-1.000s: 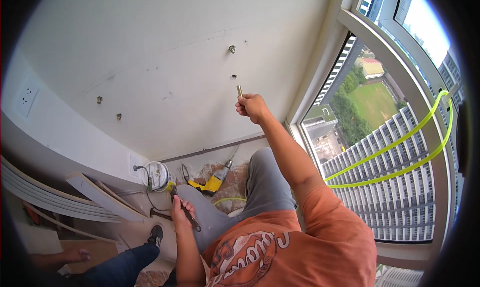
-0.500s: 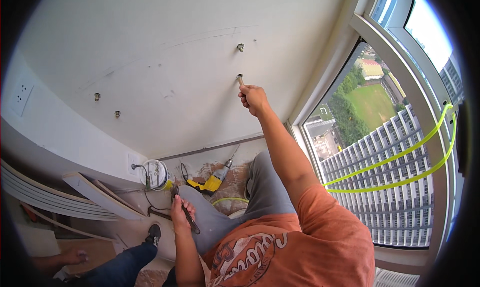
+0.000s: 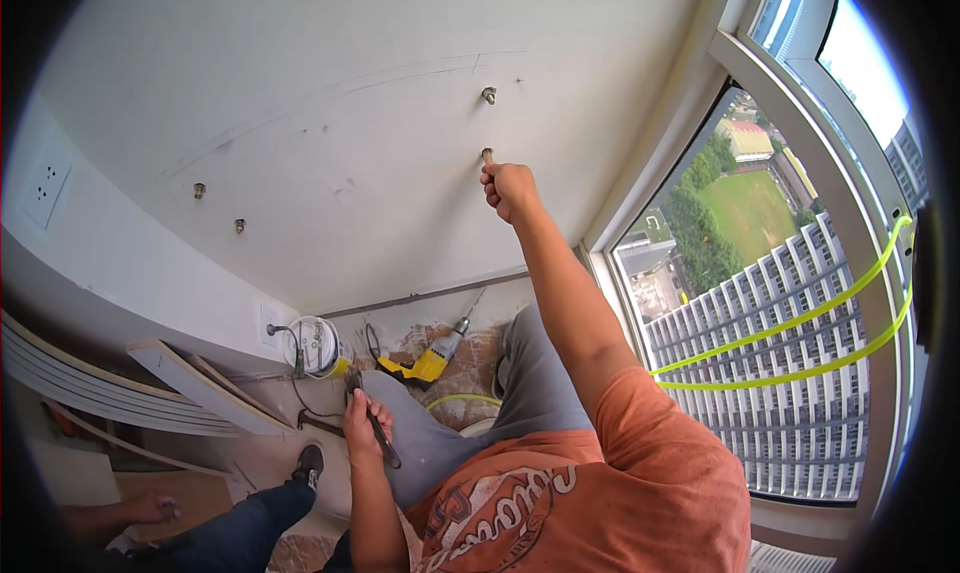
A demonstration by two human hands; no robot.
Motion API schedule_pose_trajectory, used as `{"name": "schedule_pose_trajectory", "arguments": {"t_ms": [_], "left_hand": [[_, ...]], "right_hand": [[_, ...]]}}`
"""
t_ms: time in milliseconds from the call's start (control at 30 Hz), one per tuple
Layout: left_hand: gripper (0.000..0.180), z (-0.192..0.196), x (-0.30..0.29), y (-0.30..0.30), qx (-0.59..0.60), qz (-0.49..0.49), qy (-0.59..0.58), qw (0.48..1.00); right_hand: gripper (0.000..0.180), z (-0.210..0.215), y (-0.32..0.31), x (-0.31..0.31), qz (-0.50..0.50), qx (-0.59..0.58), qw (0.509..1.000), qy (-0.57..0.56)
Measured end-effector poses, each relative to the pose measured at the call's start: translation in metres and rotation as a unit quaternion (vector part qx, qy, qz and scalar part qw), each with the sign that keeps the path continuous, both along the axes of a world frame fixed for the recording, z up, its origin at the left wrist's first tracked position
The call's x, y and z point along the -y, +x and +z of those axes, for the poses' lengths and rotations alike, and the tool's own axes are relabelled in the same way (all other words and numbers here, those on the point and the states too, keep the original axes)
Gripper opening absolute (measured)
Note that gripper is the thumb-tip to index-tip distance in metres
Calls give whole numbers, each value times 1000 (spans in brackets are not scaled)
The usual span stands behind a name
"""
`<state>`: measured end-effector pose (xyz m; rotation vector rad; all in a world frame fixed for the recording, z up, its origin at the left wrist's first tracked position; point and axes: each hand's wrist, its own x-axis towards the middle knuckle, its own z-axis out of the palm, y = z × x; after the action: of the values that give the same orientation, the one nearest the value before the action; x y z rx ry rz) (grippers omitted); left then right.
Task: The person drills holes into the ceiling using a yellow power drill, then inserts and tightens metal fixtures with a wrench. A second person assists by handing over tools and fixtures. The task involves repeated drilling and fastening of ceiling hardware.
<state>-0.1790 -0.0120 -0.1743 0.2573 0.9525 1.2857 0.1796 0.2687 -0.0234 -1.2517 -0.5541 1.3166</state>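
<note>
My right hand (image 3: 511,190) is raised to the white wall, its fingers closed at a short brass-tan anchor bolt (image 3: 487,155) standing out of a hole. The fingers partly hide it. Just above sits another anchor bolt (image 3: 489,95) with a nut. Two more bolts, a left one (image 3: 199,190) and a lower one (image 3: 239,226), stick out of the wall further left. Low over my left thigh, my left hand (image 3: 366,419) is closed around a long dark metal wrench (image 3: 384,443); its upper end is partly hidden.
A yellow and grey drill (image 3: 434,357) lies on the dusty floor beside a white bucket (image 3: 318,347). Curved panels (image 3: 200,388) lean at left. Another person's hand (image 3: 152,507) and shoe (image 3: 310,463) show lower left. Yellow-green straps (image 3: 790,318) cross the window at right.
The view has shifted slightly. My right hand stays at the same bolt with its grip slightly turned, and my left hand keeps hold of the wrench.
</note>
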Motion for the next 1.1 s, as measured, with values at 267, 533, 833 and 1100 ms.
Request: {"name": "schedule_pose_trajectory", "arguments": {"t_ms": [267, 533, 833, 1100], "left_hand": [[31, 1, -1, 2, 10, -4, 4, 1000], [31, 1, -2, 3, 5, -7, 3, 1000], [30, 4, -1, 6, 7, -6, 10, 1000], [30, 0, -4, 5, 11, -12, -6, 1000]], "right_hand": [[27, -6, 0, -5, -26, -25, 999, -1], [22, 2, -11, -7, -39, -87, 995, -20], [26, -1, -5, -10, -30, -82, 996, -26], [22, 2, -7, -8, -20, -123, 992, -16]]}}
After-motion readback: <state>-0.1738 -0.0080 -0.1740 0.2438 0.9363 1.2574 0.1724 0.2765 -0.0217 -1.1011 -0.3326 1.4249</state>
